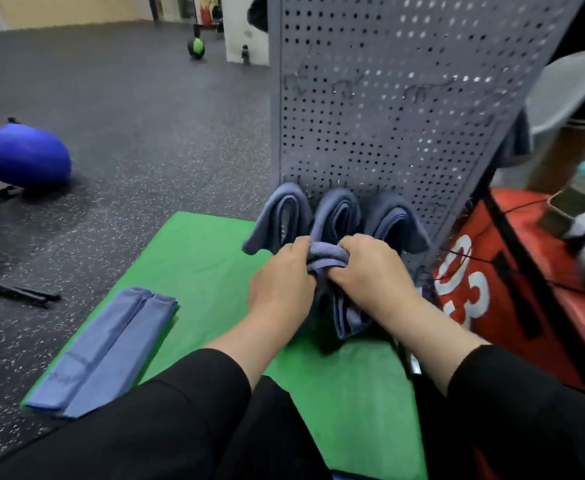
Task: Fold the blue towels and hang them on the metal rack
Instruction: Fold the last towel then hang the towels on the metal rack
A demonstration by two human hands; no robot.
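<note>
Your left hand [280,278] and right hand [370,268] both grip a folded blue cloth towel [325,256] before the grey perforated metal rack [388,98], where three towels [336,213] hang; another [111,348] lies on the green mat [208,258].

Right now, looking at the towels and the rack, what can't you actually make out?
Head view only:
- The hooks under the three hung towels on the perforated metal rack: covered by the cloth.
- The fingertips of the left hand and right hand: buried in the held towel.
- The rack's top: cut off by the upper edge.
- The small mark on the folded towel lying on the green mat: too small to read.
</note>
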